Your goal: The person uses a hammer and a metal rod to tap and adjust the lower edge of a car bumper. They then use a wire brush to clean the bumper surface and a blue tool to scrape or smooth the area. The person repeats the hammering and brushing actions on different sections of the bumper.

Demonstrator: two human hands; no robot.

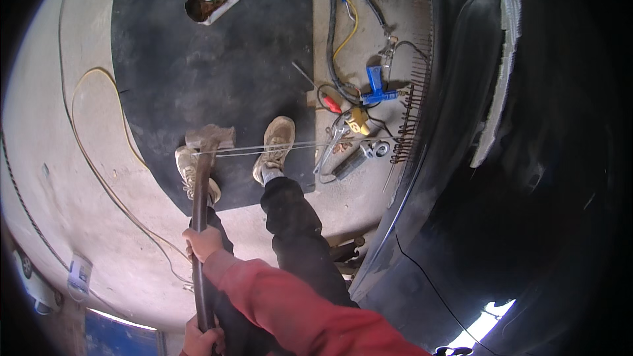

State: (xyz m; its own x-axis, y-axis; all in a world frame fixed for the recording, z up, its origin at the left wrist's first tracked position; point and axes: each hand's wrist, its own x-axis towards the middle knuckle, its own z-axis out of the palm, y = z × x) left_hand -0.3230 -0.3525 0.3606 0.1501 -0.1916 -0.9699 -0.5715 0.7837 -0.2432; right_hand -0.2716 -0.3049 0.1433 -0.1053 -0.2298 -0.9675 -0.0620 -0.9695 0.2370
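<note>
Sledgehammer (200,207), one: dark brown handle, worn metal head. Held in front of the person, head away from the body, overlapping the left shoe (187,168) in the view; whether the head touches anything cannot be told.

Right hand (206,242): red sleeve (283,293); fingers wrapped around the handle near its middle.

Left hand (203,339): at the lower edge of the view, partly cut off; fingers closed around the handle near its end.

Thin pale line (297,146), apparently doubled: runs from beside the hammer head, across the right shoe (275,142), towards a row of rusty wire coils (405,122).

Black mat (217,72), on a pale floor (79,224): beneath the shoes.

Pale container (239,1), oblong: on the mat's far part; rusty-brown inside, a green piece and a light stick in it.

Right of the mat, on the floor: blue pistol-shaped tool (376,86); yellow item (358,120), kind unclear; red piece (331,105); grey and black cylindrical tool (353,163); dark hoses (332,33).

Far right: black panel (455,92), large, with a rough whitish strip (499,79).

Left: yellowish hose (99,158), looped on the floor.
</note>
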